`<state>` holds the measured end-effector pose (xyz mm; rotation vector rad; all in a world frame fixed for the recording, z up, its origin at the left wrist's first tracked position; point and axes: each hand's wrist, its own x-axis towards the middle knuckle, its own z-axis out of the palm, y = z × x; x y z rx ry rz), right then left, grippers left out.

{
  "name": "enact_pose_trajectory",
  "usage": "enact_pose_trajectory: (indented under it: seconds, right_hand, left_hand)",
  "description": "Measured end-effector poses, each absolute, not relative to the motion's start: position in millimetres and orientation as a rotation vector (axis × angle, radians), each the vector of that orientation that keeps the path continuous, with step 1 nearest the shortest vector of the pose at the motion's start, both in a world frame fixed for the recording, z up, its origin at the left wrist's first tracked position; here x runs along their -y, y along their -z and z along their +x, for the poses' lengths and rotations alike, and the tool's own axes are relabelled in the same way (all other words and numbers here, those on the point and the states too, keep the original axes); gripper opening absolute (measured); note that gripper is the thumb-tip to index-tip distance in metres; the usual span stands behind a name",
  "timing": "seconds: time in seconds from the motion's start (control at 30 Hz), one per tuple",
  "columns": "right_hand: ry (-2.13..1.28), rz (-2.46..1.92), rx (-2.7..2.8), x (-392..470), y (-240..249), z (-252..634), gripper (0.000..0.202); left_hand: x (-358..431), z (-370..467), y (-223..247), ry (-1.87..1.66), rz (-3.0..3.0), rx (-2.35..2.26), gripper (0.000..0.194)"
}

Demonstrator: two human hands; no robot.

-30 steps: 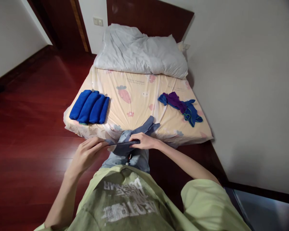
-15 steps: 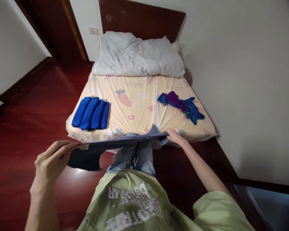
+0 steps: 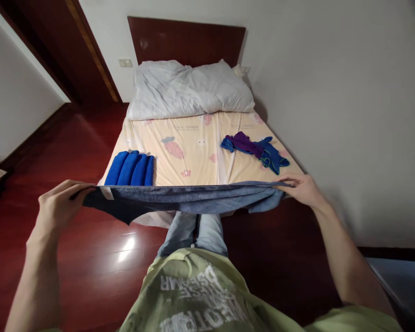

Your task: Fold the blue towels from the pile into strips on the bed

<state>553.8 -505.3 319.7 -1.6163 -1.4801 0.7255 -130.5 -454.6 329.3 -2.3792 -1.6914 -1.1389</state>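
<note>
Head view: grey-blue cloth [image 3: 190, 199] stretched flat and wide between both hands, hanging in the air in front of the foot of the bed [image 3: 193, 161], above the legs in jeans [image 3: 193, 230]; left hand [image 3: 57, 207] clenched in a pinching grip on the cloth's left end, right hand [image 3: 302, 189] pinching the right end (fingers curled over the hem); cloth's lower edge sagging in dark folds near the left hand; on the bed's left side, four rolled blue towels [image 3: 131, 168] lying side by side, touching; on the bed's right side, a loose heap of purple and blue cloths [image 3: 254, 150], well apart from the rolls; white duvet [image 3: 190, 87] bunched at the head of the bed, against the dark headboard [image 3: 186, 41]; red-brown wooden floor [image 3: 72, 249] below and to the left.
</note>
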Motion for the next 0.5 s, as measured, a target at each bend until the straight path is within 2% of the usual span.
enact_pose_trajectory:
  seconds: [0.23, 0.4, 0.5]
  right_hand:
    - [-0.618, -1.732, 1.387, 531, -381, 598, 0.060]
    - [-0.638, -1.715, 1.425, 540, -387, 605, 0.055]
    - [-0.401, -1.739, 1.507, 542, -380, 609, 0.054]
  left_hand:
    - [411, -125, -358, 1.154, -2.450, 1.466, 0.018]
    - [369, -111, -367, 1.152, -2.424, 1.291, 0.026]
    - [354, -100, -368, 1.100, -2.513, 1.389, 0.032]
